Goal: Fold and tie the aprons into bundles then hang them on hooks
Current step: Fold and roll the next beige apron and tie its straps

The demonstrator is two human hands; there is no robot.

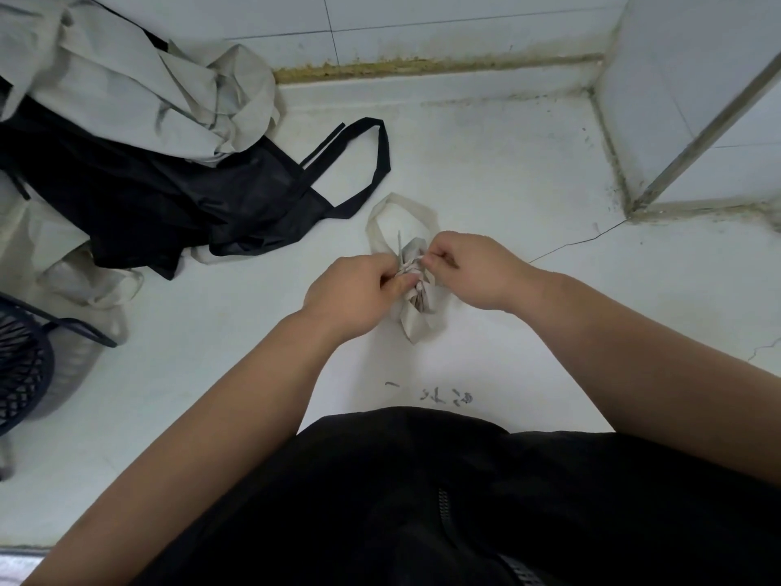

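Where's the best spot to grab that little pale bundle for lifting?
Probably the strap loop at the far end of the bundle, taken from above: it lies open and flat, clear of the left hand and right hand pinching the ties.

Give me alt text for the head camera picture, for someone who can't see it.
Seen from above, a left hand and right hand pinch the ties of a small cream apron bundle on a white surface. To the left lie a black apron and loose cream aprons.
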